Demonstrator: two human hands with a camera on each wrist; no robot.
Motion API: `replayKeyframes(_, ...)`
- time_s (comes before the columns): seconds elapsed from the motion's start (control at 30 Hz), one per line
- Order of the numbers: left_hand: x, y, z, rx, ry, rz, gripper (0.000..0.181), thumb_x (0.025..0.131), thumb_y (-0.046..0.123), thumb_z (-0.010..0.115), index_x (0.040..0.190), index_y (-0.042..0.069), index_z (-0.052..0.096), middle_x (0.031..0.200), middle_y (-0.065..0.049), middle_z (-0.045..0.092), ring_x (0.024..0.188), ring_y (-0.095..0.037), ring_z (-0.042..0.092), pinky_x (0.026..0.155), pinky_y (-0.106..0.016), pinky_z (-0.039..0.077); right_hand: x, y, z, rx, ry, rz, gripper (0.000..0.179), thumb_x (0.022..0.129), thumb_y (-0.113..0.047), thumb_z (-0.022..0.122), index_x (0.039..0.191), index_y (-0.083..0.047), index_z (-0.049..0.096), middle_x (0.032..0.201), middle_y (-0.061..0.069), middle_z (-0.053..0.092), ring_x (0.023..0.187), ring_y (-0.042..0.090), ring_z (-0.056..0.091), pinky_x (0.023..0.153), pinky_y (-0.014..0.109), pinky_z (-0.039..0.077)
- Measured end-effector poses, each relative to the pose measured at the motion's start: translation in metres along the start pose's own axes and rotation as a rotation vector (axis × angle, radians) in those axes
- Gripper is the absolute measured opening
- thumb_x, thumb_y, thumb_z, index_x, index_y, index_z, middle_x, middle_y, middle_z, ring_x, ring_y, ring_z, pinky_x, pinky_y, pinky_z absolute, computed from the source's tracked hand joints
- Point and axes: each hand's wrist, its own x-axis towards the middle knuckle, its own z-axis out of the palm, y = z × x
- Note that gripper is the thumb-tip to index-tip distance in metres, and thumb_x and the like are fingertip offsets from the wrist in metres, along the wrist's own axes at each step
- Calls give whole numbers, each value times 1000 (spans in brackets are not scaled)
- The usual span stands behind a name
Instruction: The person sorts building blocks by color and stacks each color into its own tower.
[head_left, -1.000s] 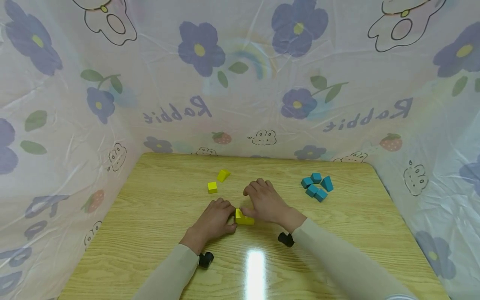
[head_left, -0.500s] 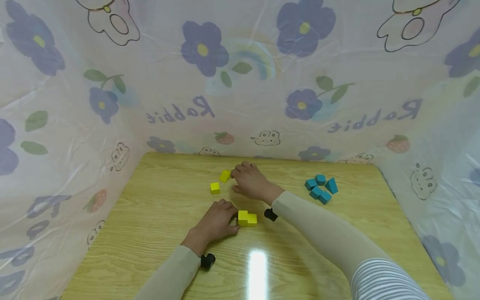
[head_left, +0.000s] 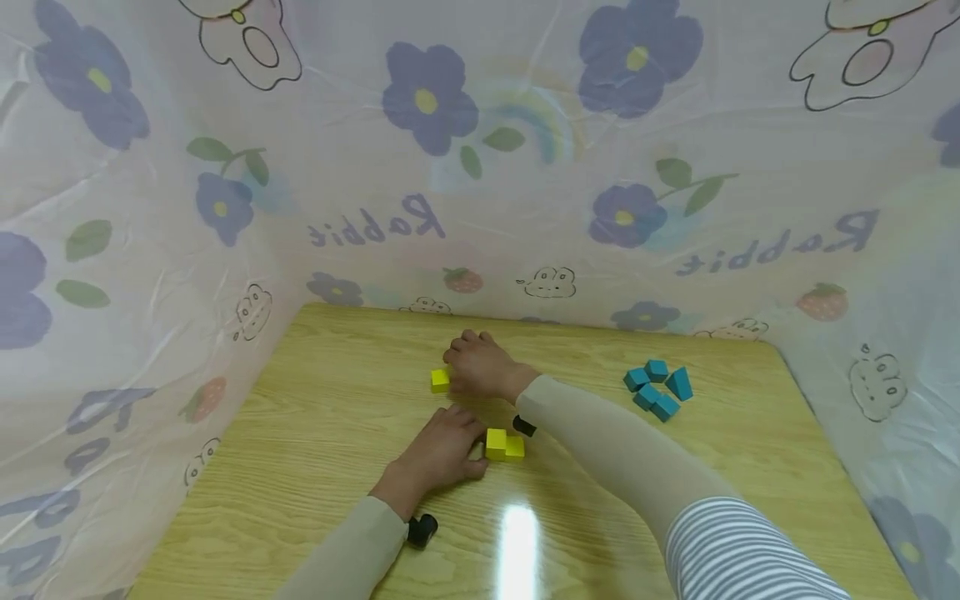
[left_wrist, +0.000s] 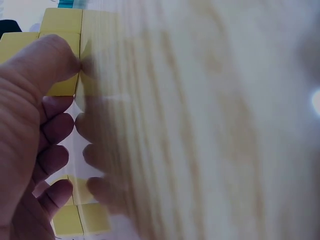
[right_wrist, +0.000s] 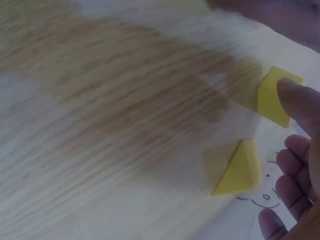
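Five blue blocks (head_left: 647,397) lie apart from yellow blocks (head_left: 496,444).

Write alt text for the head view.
A person's left hand rests beside two adjoining yellow blocks on a wooden table; the right hand is beside another yellow block farther back. Five blue blocks cluster at right, before a flowered backdrop.

Left hand (left_wrist: 21,125) just beside yellow blocks (left_wrist: 61,21)

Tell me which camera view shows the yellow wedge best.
The right wrist view: the yellow wedge sits uncovered there, its slope plain. In the head view it is unseen, apparently behind the right hand. The left wrist view shows yellow blocks, but I cannot pick it out.
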Motion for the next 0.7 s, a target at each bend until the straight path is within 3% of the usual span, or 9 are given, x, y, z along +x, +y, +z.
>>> replayKeyframes(0.1, 0, 1, 0, 16, 7, 9, 35, 98, 44, 69, 124, 20, 71, 123, 6, 66, 120, -17, 52, 107, -43, 44, 3, -2, 3, -9, -12, 1, 44, 99, -45, 70, 130, -15, 68, 132, 3, 66, 122, 25, 53, 104, 47, 46)
replayKeyframes(0.4, 0, 2, 3, 19, 29, 31, 43, 97, 43, 71, 135, 22, 66, 144, 7, 59, 132, -17, 46, 104, -43, 44, 1, -5, 12, 75, -27, 37, 31, 100, -36, 67, 123, -15, 69, 123, 1, 67, 114, 22, 53, 102, 45, 46)
replayKeyframes(0.7, 0, 0, 3, 39, 35, 14, 33, 95, 44, 73, 115, 18, 72, 118, 5, 67, 117, -18, 53, 101, -41, 46, -17, 7, 8, 186, 84, 117, 37, 97, -31, 70, 128, -11, 69, 127, 4, 67, 117, 25, 55, 104, 49, 45)
